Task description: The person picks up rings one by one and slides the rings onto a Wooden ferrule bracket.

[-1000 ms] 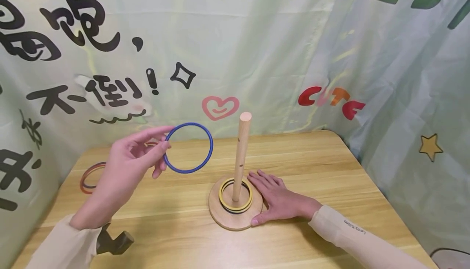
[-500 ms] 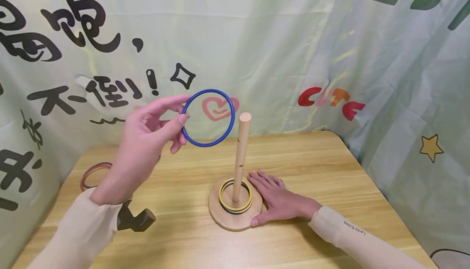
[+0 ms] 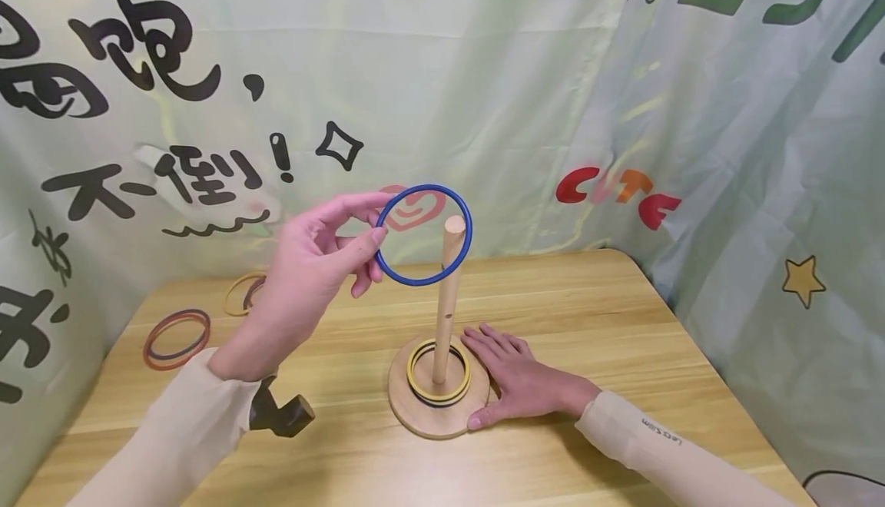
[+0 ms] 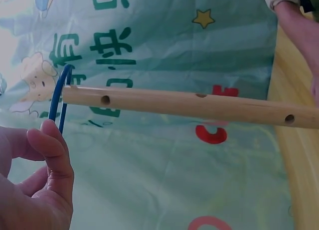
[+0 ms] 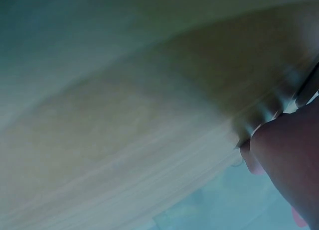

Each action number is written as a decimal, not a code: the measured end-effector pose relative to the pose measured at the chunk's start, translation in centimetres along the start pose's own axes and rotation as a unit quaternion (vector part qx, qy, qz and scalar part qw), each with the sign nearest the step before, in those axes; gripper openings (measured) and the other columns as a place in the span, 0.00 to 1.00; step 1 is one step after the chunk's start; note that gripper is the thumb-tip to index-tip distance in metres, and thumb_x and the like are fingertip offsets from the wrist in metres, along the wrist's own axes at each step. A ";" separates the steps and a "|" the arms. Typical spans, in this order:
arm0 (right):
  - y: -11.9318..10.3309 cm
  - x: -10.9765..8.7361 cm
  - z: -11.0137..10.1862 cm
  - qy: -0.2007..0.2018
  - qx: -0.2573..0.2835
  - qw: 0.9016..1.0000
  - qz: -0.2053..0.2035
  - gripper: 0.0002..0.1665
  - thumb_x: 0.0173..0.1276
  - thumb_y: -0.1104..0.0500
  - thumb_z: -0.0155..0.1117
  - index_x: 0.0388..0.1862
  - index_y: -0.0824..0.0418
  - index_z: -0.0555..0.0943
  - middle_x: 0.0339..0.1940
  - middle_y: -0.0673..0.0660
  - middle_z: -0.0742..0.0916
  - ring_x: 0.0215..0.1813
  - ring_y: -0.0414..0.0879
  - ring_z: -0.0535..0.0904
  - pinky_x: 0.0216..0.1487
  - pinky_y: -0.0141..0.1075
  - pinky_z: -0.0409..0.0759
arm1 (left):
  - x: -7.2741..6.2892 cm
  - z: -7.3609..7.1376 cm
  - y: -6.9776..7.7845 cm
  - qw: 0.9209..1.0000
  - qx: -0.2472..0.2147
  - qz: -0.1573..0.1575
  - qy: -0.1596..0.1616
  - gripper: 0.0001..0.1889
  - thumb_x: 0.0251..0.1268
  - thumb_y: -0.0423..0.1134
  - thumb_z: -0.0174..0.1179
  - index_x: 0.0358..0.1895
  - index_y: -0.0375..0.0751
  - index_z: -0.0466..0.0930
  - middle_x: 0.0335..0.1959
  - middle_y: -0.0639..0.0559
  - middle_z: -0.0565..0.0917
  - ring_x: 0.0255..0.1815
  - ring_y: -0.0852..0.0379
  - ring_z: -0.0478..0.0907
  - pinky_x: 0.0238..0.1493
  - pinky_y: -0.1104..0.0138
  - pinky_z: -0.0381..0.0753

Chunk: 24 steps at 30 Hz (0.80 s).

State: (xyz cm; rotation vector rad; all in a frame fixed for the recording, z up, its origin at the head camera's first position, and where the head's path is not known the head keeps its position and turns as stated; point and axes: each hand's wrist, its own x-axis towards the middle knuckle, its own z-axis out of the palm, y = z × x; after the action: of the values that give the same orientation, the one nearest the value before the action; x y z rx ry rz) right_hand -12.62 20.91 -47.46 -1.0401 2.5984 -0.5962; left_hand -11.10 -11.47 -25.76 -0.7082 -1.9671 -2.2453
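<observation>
My left hand [image 3: 314, 269] pinches a thin blue ring [image 3: 415, 283] by its left side, thumb against fingertips. In the head view, the ring frames the top of the wooden peg [image 3: 445, 323], its lower right edge crossing in front of the wood. From the left wrist, the tilted ring [image 4: 57, 96] is level with the peg's tip; I cannot tell whether it touches. The peg rises from a round wooden base [image 3: 439, 424]. A yellow ring [image 3: 439, 399] lies around its foot, over a dark ring. My right hand [image 3: 515, 380] rests, fingers spread, against the base's right edge.
On the table [image 3: 588, 315], a red ring [image 3: 147, 353] and a dark blue one overlap at the left. Behind my left forearm lies a yellow-orange ring [image 3: 231, 292] with darker ones, partly hidden. A printed curtain [image 3: 512, 107] hangs behind and at both sides.
My left hand has carried the blue ring rightward from left of the peg to its top, rising and then dipping slightly. The right hand stays at the base.
</observation>
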 end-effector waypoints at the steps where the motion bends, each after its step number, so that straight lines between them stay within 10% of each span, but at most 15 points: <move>1: 0.0 0.0 0.0 0.000 0.001 1.000 -0.001 0.77 0.63 0.20 0.72 0.92 0.61 0.47 0.92 0.61 0.53 0.90 0.64 0.40 0.81 0.69 0.46 | 0.0 0.0 -0.1 1.000 -0.002 -0.002 -0.002 0.20 0.78 0.26 0.65 0.69 0.37 0.85 0.47 0.38 0.77 0.21 0.54 0.81 0.19 0.69 0.75; 24: -0.1 0.2 0.0 0.001 -0.008 1.000 -0.001 0.78 0.63 0.20 0.72 0.92 0.61 0.46 0.92 0.62 0.53 0.90 0.62 0.39 0.80 0.70 0.47 | -2.8 0.9 -8.2 0.991 0.033 -0.125 -0.024 0.18 0.78 0.27 0.64 0.67 0.33 0.83 0.45 0.41 0.78 0.22 0.56 0.81 0.22 0.70 0.77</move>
State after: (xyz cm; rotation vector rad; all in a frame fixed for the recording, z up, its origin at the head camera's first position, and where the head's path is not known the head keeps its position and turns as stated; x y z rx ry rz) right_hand -12.73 20.68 -47.42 -1.0469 2.6089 -0.5770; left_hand -11.25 -9.81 -34.33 -0.5395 -2.2557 -2.3025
